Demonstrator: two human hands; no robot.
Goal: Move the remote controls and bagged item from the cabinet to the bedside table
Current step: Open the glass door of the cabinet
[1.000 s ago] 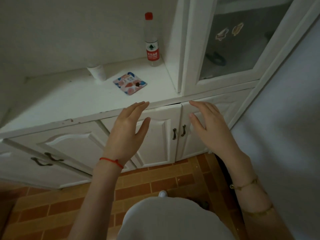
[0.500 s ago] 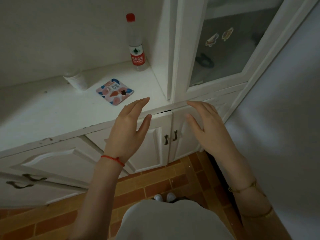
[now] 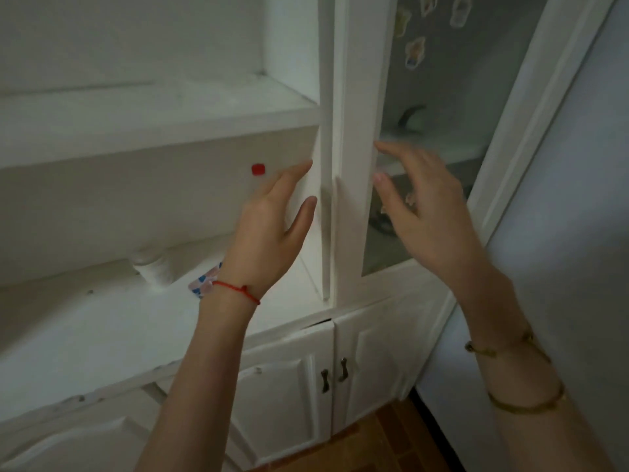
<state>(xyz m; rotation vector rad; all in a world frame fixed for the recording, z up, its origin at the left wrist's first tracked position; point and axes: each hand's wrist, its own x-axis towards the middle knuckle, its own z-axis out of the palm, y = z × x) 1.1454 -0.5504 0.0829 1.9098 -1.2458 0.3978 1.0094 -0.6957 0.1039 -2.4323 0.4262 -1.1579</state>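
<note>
Room: I see a white cabinet against a pale wall, in dim light, with brick-coloured floor tiles at the bottom edge.
Countertop: the cabinet's white ledge carries a small white cup and a patterned packet, which looks like the bagged item; the left wrist hides most of it.
Bottle: only a red cap shows, just above the left fingertips; the body below it is blurred and half hidden.
Glass door: the right-hand door has stickers on its pane and dark shapes behind it that I cannot make out.
Left hand: raised in front of the open shelf bay, fingers straight, thumb apart, grasping nothing; a red string sits at the wrist.
Right hand: raised before the glass door, fingers loosely extended and motion-blurred, holding nothing; whether it touches the frame I cannot tell.
Remote controls: I cannot pick them out anywhere.
Lower doors: two closed, with dark handles side by side.
</note>
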